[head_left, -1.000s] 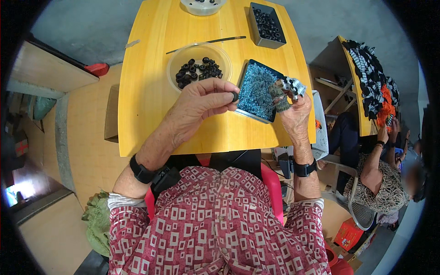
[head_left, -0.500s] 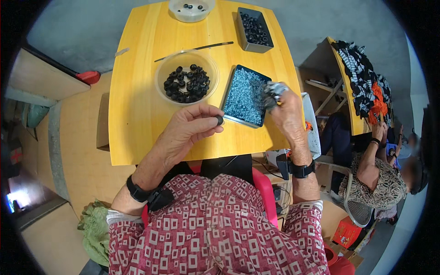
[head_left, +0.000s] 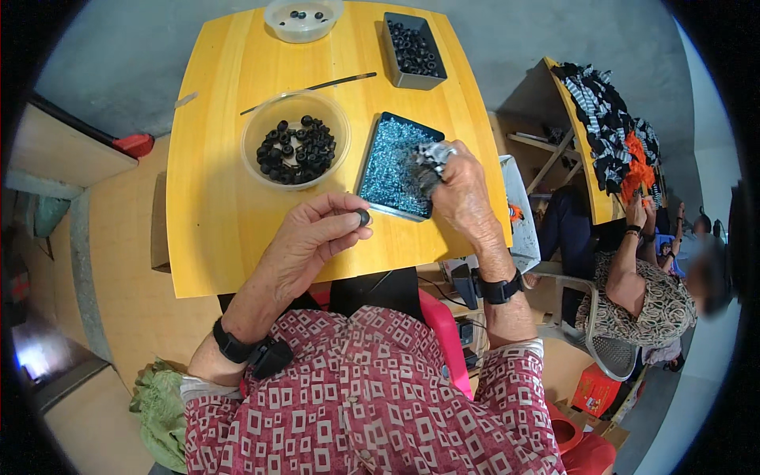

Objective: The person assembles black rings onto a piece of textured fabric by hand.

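Near the front of the yellow table, my left hand pinches a small round black piece between thumb and fingertips. My right hand is closed around a bunched black-and-white cloth, blurred at its lower edge. It hangs over the right part of a dark rectangular tray filled with small, shiny, bluish clear bits. Whether the cloth touches them I cannot tell. Left of the tray stands a clear plastic bowl with many black round pieces inside.
A thin black strip lies behind the bowl. Farther back are a pale bowl with a few black pieces and a grey box of black pieces. To the right, another person handles orange cloth at a second table.
The whole view has shifted, moving the table leftward in it. My right hand has brought the cloth a little left over the tray. My left hand keeps its pinch on the black piece.
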`<state>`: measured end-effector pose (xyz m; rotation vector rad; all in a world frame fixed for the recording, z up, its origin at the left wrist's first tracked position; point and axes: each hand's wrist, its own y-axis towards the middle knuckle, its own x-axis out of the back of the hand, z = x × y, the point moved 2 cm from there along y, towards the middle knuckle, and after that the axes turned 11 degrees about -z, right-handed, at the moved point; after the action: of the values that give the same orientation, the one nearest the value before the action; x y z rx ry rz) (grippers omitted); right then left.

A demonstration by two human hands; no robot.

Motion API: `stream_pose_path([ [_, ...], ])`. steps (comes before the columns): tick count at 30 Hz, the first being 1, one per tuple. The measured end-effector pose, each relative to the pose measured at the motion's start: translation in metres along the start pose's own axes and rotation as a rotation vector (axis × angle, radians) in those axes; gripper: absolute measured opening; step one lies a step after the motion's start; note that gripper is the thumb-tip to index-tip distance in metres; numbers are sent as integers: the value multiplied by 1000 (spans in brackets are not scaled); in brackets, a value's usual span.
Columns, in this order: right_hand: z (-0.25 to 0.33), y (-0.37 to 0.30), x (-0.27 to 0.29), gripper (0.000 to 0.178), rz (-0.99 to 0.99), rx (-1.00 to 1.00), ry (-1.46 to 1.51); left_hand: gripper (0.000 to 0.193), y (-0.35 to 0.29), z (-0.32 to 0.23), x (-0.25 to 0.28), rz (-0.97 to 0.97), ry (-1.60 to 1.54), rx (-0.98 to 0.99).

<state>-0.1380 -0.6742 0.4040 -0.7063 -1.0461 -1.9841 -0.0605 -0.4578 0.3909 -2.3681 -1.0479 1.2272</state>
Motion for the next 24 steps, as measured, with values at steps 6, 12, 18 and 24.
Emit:
stream_pose_path([
  [6, 17, -2, -1, 22, 124, 166, -215, 17, 0, 1, -2, 14, -32, 0],
  [12, 9, -4, -11, 24, 36, 51, 50, 17, 1, 7, 4, -5, -38, 12],
  [18, 16, 1, 3, 21, 8, -38, 124, 17, 2, 5, 5, 8, -35, 16],
  [24, 15, 0, -9, 20, 193, 183, -228, 18, 3, 7, 2, 17, -62, 18],
])
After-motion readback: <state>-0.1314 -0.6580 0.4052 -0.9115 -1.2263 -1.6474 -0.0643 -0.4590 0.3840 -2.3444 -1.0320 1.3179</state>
